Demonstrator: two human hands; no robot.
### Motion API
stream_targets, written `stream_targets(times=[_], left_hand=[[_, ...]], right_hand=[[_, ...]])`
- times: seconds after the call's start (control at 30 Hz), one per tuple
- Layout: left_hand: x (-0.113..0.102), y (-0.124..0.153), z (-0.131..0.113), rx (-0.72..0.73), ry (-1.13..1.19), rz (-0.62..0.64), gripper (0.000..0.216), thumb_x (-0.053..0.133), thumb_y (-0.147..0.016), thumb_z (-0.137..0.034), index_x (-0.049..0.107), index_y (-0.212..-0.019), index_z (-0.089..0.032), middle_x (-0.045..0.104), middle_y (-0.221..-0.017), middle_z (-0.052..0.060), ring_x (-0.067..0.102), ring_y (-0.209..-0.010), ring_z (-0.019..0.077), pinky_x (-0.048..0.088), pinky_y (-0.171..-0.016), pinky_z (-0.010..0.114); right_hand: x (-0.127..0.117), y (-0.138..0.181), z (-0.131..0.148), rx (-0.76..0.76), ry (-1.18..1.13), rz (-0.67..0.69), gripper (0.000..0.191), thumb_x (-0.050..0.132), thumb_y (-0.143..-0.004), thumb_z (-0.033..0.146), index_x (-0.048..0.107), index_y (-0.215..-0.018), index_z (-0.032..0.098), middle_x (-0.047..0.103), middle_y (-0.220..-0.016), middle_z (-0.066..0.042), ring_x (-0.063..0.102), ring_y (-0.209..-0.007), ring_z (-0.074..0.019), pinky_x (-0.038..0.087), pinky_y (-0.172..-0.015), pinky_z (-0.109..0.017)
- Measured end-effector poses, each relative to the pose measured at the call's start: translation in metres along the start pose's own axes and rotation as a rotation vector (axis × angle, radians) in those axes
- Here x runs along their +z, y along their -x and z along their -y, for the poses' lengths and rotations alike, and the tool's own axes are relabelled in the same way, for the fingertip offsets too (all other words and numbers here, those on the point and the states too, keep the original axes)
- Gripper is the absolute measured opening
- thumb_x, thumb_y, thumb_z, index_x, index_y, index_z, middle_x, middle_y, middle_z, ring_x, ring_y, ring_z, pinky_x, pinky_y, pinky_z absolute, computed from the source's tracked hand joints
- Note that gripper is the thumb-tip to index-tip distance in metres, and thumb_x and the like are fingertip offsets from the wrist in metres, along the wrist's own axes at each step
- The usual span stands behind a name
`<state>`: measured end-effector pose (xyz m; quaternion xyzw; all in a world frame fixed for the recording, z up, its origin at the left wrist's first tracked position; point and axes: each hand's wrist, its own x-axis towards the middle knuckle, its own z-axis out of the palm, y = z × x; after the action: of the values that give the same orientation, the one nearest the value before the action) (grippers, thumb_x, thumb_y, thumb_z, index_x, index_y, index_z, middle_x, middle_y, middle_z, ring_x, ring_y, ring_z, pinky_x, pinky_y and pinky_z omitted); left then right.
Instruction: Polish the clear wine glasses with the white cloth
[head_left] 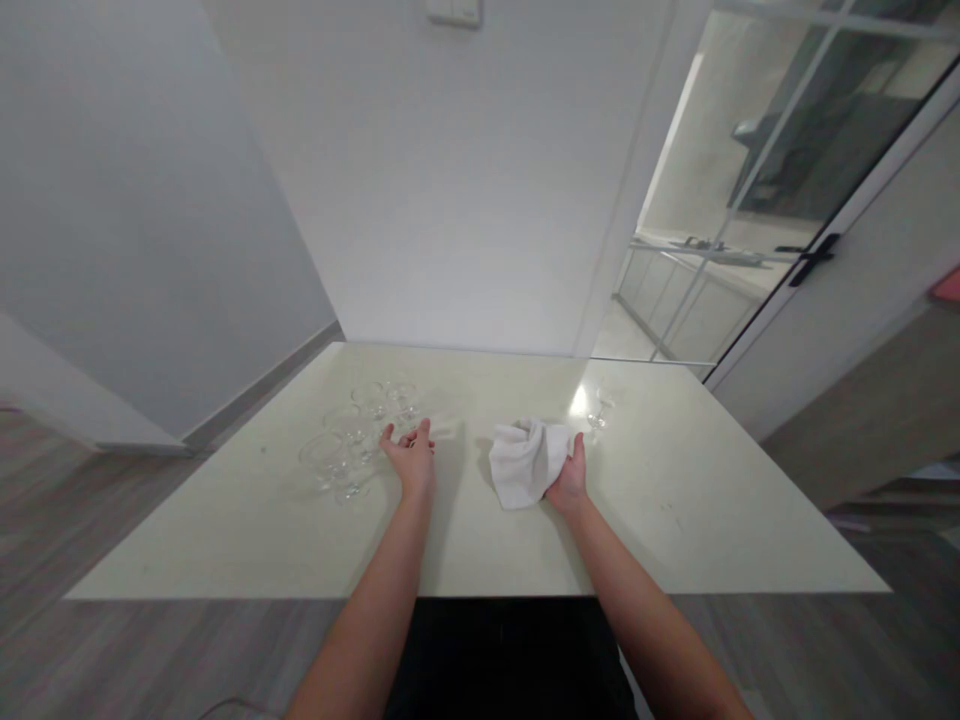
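1. White cloth, one; crumpled, its folds bunched toward the body's midline, probably for ready access by either hand; located above the near-middle of the surface; whether it rests there or is lifted, cannot tell.
2. Right hand, at the cloth's right edge; grip clamped on the cloth, thumb raised, fingers mostly hidden by fabric; the loose hold likely leaves the folds slack and pliable.
3. Clear stemmed glasses, several, exact count unclear through the transparency; grouped left of the cloth, apparently upright on their bases; the clustering perhaps keeps them within the left hand's reach.
4. Left hand, left of the cloth, just beside the group; grip apart, fingers part-curled, bare of cloth; contact with a glass, cannot tell.
5. Single glass, right of the cloth and farther from the body; apparently upright, well apart from the group, perhaps to keep it distinct.
6. Forearms, both bare; reaching forward from either side of the body, the right angled inward to the cloth.
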<state>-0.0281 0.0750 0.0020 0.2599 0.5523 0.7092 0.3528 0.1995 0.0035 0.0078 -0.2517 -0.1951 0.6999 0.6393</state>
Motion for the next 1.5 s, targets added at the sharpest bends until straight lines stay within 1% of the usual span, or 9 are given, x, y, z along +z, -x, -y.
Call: stream_targets(times=[0.2,0.5,0.7,0.83,0.93,1.0,1.13,1.3,1.5], left_hand=[[0.007,-0.009,0.004,0.03,-0.032,0.007,0.057,0.07,-0.071,-0.036,0.042,-0.117,-0.017,0.052,-0.067,-0.007,0.046,-0.046,0.0054,0.035,-0.048,0.017],[0.009,-0.018,0.009,0.123,-0.153,-0.003,0.053,0.07,-0.071,-0.035,0.051,-0.116,-0.013,0.048,-0.061,-0.008,0.042,-0.05,0.0067,0.032,-0.053,0.018],[0.008,0.0,-0.002,0.329,-0.266,0.035,0.039,0.066,-0.076,-0.039,0.057,-0.105,-0.015,0.041,-0.062,-0.007,0.041,-0.055,0.0093,0.036,-0.058,0.021],[0.012,0.026,-0.008,0.593,-0.415,0.269,0.03,0.068,-0.074,-0.039,0.06,-0.094,-0.018,0.058,-0.091,0.004,0.055,-0.088,0.0186,0.043,-0.082,0.031],[0.019,0.041,-0.006,0.614,-0.422,0.53,0.024,0.059,-0.082,-0.036,0.058,-0.099,-0.019,0.061,-0.102,0.007,0.057,-0.099,0.0201,0.042,-0.091,0.033],[0.021,0.046,-0.003,0.6,-0.432,0.64,0.027,0.054,-0.085,-0.035,0.056,-0.108,-0.02,0.062,-0.105,0.007,0.059,-0.097,0.019,0.044,-0.089,0.031],[0.019,0.048,-0.002,0.569,-0.546,0.757,0.036,0.053,-0.086,-0.038,0.055,-0.119,-0.023,0.067,-0.095,0.004,0.062,-0.082,0.0182,0.048,-0.078,0.029],[0.015,0.049,-0.002,0.714,-0.755,0.893,0.041,0.056,-0.084,-0.037,0.058,-0.123,-0.024,0.067,-0.08,0.004,0.061,-0.073,0.0204,0.047,-0.074,0.03],[0.017,0.054,0.0,0.786,-0.873,0.984,0.052,0.065,-0.072,-0.029,0.058,-0.123,-0.024,0.068,-0.084,0.007,0.062,-0.08,0.0235,0.045,-0.08,0.032]], right_hand=[[-0.002,-0.003,-0.004,-0.017,0.011,-0.035,0.075,0.032,-0.079,0.075,0.065,-0.112,0.016,0.072,-0.104,-0.011,0.06,-0.115,-0.0265,0.041,-0.103,-0.044],[-0.001,-0.009,-0.013,-0.128,0.014,-0.114,0.046,0.043,-0.081,0.051,0.069,-0.1,0.018,0.074,-0.1,-0.005,0.063,-0.11,-0.0242,0.043,-0.102,-0.04],[0.01,-0.007,-0.017,-0.159,0.04,-0.192,0.033,0.049,-0.077,0.04,0.069,-0.093,0.02,0.075,-0.092,-0.004,0.064,-0.106,-0.024,0.046,-0.098,-0.039],[0.027,-0.003,-0.014,-0.121,0.106,-0.096,0.037,0.051,-0.078,0.047,0.067,-0.098,0.021,0.074,-0.097,-0.004,0.062,-0.11,-0.0233,0.046,-0.098,-0.038],[0.037,-0.005,-0.008,-0.053,0.135,0.07,0.041,0.049,-0.077,0.052,0.067,-0.096,0.021,0.073,-0.098,-0.004,0.061,-0.11,-0.0251,0.047,-0.096,-0.041],[0.036,-0.011,-0.007,-0.06,0.172,0.122,0.029,0.058,-0.071,0.041,0.068,-0.09,0.021,0.074,-0.094,-0.004,0.064,-0.103,-0.0259,0.049,-0.093,-0.042],[0.017,-0.023,-0.018,-0.128,0.298,0.046,0.035,0.071,-0.055,0.013,0.066,-0.09,0.02,0.074,-0.085,0.0,0.067,-0.084,-0.0221,0.052,-0.082,-0.037],[-0.003,-0.024,-0.028,-0.159,0.452,0.078,0.037,0.076,-0.061,0.017,0.066,-0.096,0.02,0.073,-0.094,-0.002,0.065,-0.085,-0.0175,0.051,-0.084,-0.032],[0.005,-0.021,-0.024,-0.312,0.524,0.029,0.035,0.081,-0.059,0.021,0.067,-0.09,0.018,0.071,-0.088,-0.002,0.064,-0.08,-0.0181,0.053,-0.083,-0.034]])
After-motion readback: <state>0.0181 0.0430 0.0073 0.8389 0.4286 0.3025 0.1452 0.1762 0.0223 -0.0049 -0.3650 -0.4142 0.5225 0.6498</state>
